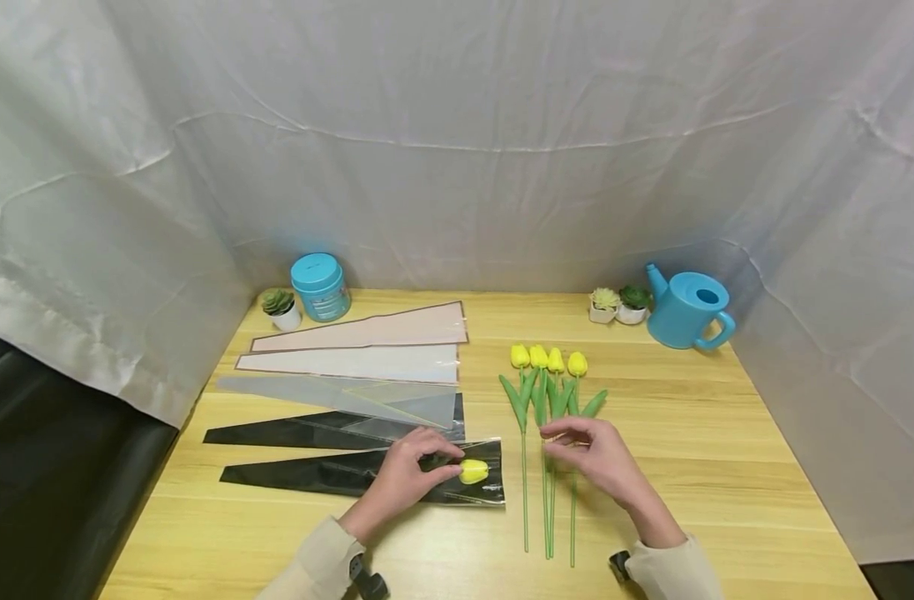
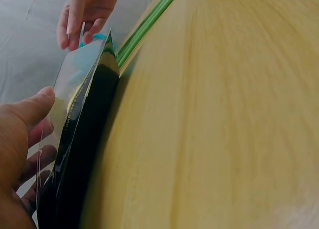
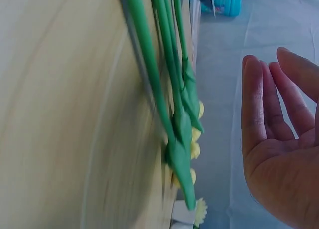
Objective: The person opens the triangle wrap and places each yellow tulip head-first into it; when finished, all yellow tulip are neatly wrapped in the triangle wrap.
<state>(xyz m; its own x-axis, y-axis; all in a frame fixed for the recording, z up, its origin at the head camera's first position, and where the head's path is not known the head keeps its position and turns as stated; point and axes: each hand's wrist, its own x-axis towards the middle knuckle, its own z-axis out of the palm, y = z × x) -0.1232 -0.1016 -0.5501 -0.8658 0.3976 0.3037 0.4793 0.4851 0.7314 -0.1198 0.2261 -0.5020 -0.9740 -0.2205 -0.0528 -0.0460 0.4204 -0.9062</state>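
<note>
My left hand [image 1: 419,467] lies over the black-backed, clear-fronted flower sleeve [image 1: 292,472] nearest me. Its thumb and index finger close in on the yellow bud of a tulip [image 1: 474,472] at the sleeve's wide right end. The tulip's stem is hidden under the hand. In the left wrist view, clear film [image 2: 75,72] bulges above the black backing, beside the thumb. My right hand [image 1: 591,457] hovers with loosely bent fingers over the stems of several yellow artificial tulips [image 1: 539,357]. In the right wrist view this hand [image 3: 279,139] holds nothing and stays apart from the green stems [image 3: 144,45].
More flat sleeves lie stacked toward the back: black [image 1: 269,430], grey [image 1: 277,386], white [image 1: 344,362] and pink [image 1: 412,323]. At the back stand a potted succulent [image 1: 280,308], a blue tub [image 1: 322,287], two small potted plants [image 1: 616,305] and a blue watering can [image 1: 685,312].
</note>
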